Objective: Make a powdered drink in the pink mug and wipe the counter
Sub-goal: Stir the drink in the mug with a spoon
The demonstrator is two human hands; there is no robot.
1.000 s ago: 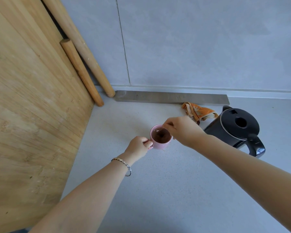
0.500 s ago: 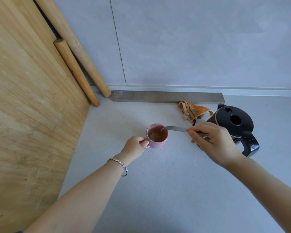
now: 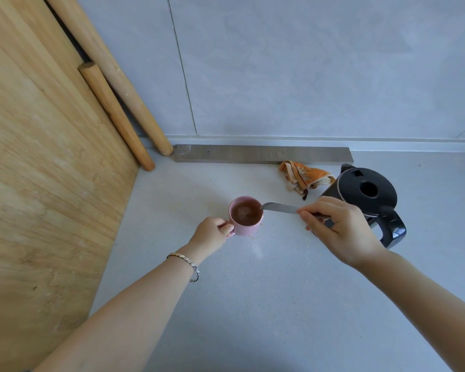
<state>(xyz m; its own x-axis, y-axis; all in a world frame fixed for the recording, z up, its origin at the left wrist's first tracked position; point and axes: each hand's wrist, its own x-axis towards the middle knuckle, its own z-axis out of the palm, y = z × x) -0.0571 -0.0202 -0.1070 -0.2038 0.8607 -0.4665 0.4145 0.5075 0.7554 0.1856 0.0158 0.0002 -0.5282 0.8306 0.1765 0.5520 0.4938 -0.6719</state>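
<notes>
The pink mug [image 3: 249, 227] stands on the grey counter [image 3: 266, 291], filled with brown drink. My left hand [image 3: 211, 233] grips its handle on the left side. My right hand [image 3: 338, 226] holds a metal knife [image 3: 279, 208] by its handle, to the right of the mug. The blade lies nearly level, and its tip rests at the mug's right rim. An orange cloth [image 3: 304, 177] lies crumpled behind, near the wall.
A black kettle [image 3: 365, 196] stands right behind my right hand. A large wooden board [image 3: 43, 183] leans on the left, with two wooden rolling pins [image 3: 116, 114] in the corner. A grey strip [image 3: 261, 154] lies along the wall.
My right hand has drawn back to the right from above the mug, and the knife blade has come out and now lies level at the rim. The left hand stays on the handle.
</notes>
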